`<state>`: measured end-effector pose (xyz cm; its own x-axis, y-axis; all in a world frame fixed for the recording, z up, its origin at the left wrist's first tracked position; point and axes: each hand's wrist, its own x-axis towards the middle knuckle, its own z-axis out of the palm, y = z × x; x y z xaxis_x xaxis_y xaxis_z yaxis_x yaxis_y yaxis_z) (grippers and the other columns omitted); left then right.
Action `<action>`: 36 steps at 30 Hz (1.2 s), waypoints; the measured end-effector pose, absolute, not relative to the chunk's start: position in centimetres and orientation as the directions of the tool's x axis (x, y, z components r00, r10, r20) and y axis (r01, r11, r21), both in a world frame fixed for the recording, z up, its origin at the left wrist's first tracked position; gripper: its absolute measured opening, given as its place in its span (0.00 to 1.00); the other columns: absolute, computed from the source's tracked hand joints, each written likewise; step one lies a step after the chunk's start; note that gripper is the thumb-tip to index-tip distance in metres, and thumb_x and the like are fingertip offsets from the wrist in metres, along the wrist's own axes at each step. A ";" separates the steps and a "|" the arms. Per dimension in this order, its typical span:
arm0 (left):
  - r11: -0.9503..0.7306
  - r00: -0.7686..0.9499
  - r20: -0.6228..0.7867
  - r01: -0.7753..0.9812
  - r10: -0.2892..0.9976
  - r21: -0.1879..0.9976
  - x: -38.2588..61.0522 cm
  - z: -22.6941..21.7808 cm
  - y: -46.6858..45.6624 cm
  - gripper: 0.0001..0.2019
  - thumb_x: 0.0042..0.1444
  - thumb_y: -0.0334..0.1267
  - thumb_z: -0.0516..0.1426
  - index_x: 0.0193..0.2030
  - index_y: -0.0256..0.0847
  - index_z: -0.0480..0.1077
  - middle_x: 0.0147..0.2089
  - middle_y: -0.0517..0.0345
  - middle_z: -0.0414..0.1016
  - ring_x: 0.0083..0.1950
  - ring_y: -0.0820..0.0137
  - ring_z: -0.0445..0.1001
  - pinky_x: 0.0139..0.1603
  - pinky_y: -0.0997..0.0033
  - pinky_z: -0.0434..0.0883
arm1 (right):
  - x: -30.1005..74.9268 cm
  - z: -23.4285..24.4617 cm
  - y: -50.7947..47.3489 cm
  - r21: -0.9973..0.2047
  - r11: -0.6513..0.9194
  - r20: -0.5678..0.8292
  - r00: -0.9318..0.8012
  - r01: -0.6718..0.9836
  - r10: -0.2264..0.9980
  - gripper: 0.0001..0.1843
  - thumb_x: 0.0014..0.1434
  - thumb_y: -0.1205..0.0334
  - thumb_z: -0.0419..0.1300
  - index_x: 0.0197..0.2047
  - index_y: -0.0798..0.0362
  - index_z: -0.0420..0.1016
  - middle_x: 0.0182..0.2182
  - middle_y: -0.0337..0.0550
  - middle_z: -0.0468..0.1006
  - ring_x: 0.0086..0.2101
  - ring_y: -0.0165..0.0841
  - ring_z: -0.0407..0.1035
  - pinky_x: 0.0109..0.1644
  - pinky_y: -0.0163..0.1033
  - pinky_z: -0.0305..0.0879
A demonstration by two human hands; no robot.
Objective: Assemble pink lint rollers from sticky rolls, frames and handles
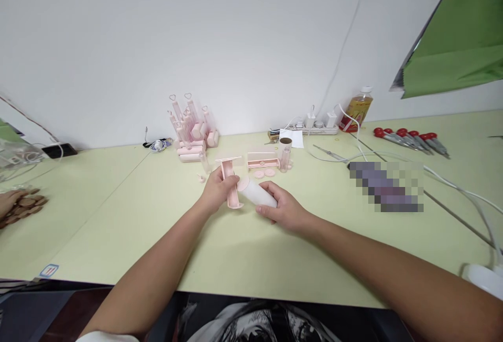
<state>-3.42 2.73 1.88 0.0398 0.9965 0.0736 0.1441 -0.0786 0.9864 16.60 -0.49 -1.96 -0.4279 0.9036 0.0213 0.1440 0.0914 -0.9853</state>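
In the head view my left hand (215, 191) is closed round a pink trough-shaped case part (231, 190), held upright with its hollow side showing. My right hand (286, 207) grips a white cylinder (259, 193) with a pale pink round end, which points at the case part. Whether the cylinder touches it I cannot tell. Just beyond lie an open pink case (262, 163), two pink discs (264, 173) and a clear pinkish tube (285, 160). Another clear tube (204, 162) and a small pink piece (201, 178) are left of my left hand.
Pink heart-topped sticks (184, 122) and pink cases (191, 151) are grouped by the wall. A power strip (322, 129), a bottle (357, 109), red-capped tools (411, 139), scissors (330, 152) and white cables (456, 185) occupy the right. At far left, another person's hand (10, 203) touches brown pieces (27, 207).
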 end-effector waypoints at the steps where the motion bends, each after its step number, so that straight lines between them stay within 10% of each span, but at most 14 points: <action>1: -0.072 0.065 0.065 0.127 0.996 0.989 -3.5 2.1 2.7 0.08 0.46 0.37 0.58 0.28 0.40 0.61 0.24 0.66 0.60 0.24 0.77 0.60 0.25 0.76 0.60 | 16.6 -1.9 -0.5 -0.983 0.106 0.034 -0.423 0.149 0.905 0.20 0.52 0.56 0.64 0.48 0.48 0.65 0.35 0.37 0.67 0.28 0.28 0.62 0.27 0.33 0.61; 11: 0.222 0.276 -0.224 0.041 0.935 0.974 -2.6 2.0 1.6 0.26 0.52 0.65 0.52 0.36 0.40 0.65 0.26 0.62 0.63 0.23 0.75 0.61 0.20 0.76 0.61 | 16.6 -2.3 -0.1 -0.936 0.268 0.152 -0.429 0.226 0.891 0.22 0.47 0.68 0.62 0.48 0.48 0.71 0.44 0.42 0.70 0.42 0.37 0.66 0.42 0.40 0.64; 27: 0.320 0.406 -0.276 -0.042 0.871 0.947 -1.6 1.8 0.8 0.23 0.54 0.55 0.58 0.49 0.40 0.69 0.28 0.62 0.71 0.25 0.73 0.68 0.26 0.74 0.65 | 16.8 -2.5 -0.1 -0.859 0.470 0.317 -0.509 0.204 0.800 0.26 0.46 0.76 0.57 0.47 0.45 0.74 0.50 0.44 0.67 0.51 0.40 0.65 0.55 0.44 0.62; 36: 0.238 0.327 -0.230 0.016 0.917 0.971 -0.6 0.5 0.8 0.24 0.56 0.58 0.55 0.46 0.38 0.67 0.28 0.61 0.67 0.25 0.74 0.65 0.25 0.75 0.63 | 16.7 -2.1 -0.1 -0.994 0.106 0.102 -0.386 -0.012 0.917 0.23 0.46 0.69 0.58 0.47 0.47 0.64 0.40 0.39 0.71 0.40 0.36 0.68 0.43 0.41 0.65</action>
<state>-0.56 0.75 0.52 0.3270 0.9165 -0.2303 0.0157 0.2384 0.9710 16.67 -0.14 -2.15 -0.3859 0.9169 0.1024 -0.0120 0.1059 -0.9943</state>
